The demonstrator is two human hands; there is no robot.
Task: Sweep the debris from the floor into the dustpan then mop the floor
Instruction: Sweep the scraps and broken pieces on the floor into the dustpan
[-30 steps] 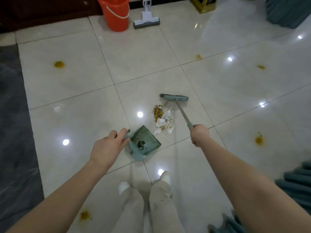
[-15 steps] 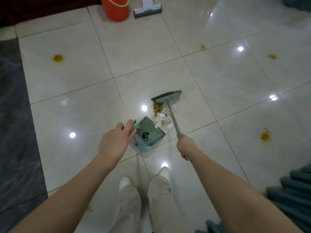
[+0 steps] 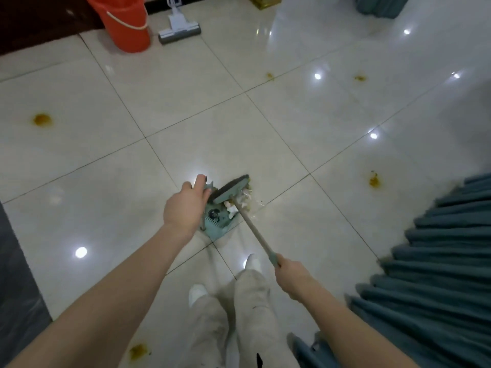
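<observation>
A teal dustpan (image 3: 216, 224) rests on the glossy tiled floor (image 3: 186, 107) in front of my feet, and my left hand (image 3: 186, 205) grips its handle. My right hand (image 3: 291, 274) grips the end of a small teal broom (image 3: 232, 188), whose head lies across the dustpan's mouth. Mixed debris (image 3: 244, 199) of white scraps, clear wrapper and yellowish bits sits under the broom head, partly inside the pan and partly on the tile at its right edge. A dark bit lies inside the pan.
An orange bucket (image 3: 125, 22) and a grey mop head (image 3: 179, 29) stand at the far wall. Yellow-brown stains (image 3: 42, 119) dot the floor, one at the right (image 3: 374, 180) and one near my feet (image 3: 138, 350). Teal curtain folds (image 3: 438, 261) hang at right; a dark rug (image 3: 16, 274) lies left.
The broom head has pulled toward me, pushing the debris pile from the open tile into the dustpan's mouth. My right hand drew back toward my body. The left hand kept its hold on the dustpan.
</observation>
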